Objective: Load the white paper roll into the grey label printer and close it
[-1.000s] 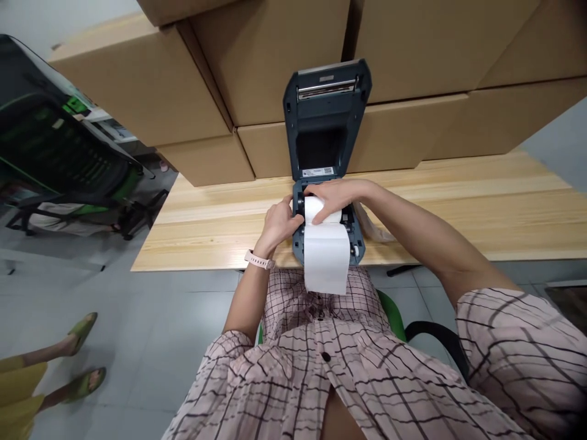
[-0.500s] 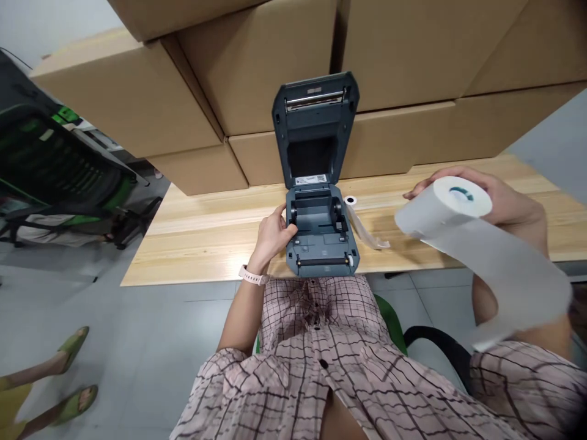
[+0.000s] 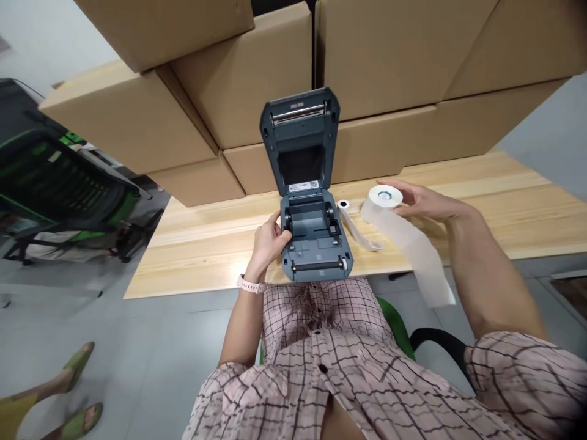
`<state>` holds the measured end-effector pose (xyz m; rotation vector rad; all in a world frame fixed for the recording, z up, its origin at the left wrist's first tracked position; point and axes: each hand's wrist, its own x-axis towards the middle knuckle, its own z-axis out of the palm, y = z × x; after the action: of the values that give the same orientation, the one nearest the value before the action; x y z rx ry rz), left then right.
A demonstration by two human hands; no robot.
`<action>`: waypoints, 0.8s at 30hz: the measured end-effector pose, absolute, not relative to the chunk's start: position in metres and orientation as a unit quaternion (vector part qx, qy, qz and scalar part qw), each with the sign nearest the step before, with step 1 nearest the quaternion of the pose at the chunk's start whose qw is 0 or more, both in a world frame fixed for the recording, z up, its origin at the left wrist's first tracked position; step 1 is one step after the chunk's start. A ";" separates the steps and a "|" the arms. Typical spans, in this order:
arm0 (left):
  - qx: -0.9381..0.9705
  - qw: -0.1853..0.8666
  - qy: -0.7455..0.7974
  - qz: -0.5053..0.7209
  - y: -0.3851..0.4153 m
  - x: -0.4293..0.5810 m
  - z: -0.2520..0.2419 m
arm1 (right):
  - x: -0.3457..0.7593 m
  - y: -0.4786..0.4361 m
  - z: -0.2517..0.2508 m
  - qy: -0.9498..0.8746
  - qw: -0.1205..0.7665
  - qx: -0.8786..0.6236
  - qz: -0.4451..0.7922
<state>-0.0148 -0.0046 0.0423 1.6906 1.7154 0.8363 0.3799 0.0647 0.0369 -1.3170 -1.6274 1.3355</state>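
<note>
A dark grey label printer (image 3: 316, 247) stands at the table's front edge with its lid (image 3: 300, 137) raised and its roll bay bare. My left hand (image 3: 270, 243) grips the printer's left side, thumb over the rim. To the right, my right hand (image 3: 419, 200) is wrapped round the far side of a white label roll (image 3: 373, 208), which is upright or nearly so at the table; its underside contact is unclear. A loose strip trails from it over the front edge. Between printer and roll lies a smaller narrow paper roll (image 3: 343, 205) with its tail unrolled on the wood.
Stacked cardboard boxes (image 3: 376, 140) line the back of the wooden table (image 3: 197, 244). An office chair (image 3: 64, 189) stands at the left. Another person's feet in green sandals (image 3: 80, 366) show at lower left.
My right hand has brought the label roll down and leftward, closer to the printer, its loose strip swinging along. My left hand keeps its hold on the printer. The view has shifted slightly.
</note>
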 end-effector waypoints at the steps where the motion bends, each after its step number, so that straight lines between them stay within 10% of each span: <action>1: 0.633 0.292 0.644 0.314 -0.004 -0.015 0.042 | 0.381 0.062 0.044 -0.622 0.343 -0.494 0.502; 6: 0.632 0.290 0.642 0.323 -0.003 -0.015 0.040 | 0.351 0.067 0.087 -0.677 0.419 -0.471 0.380; 13: 0.629 0.296 0.636 0.335 -0.002 -0.014 0.037 | 0.262 0.115 0.082 -0.854 -0.064 -0.487 0.171; 24: 0.618 0.308 0.629 0.358 -0.001 -0.014 0.030 | 0.281 0.098 0.118 -0.815 0.042 -0.428 0.387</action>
<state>-0.0137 -0.0007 0.0304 1.6327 1.6630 0.9454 0.2806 0.0982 0.1182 -1.3096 -2.4949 1.1855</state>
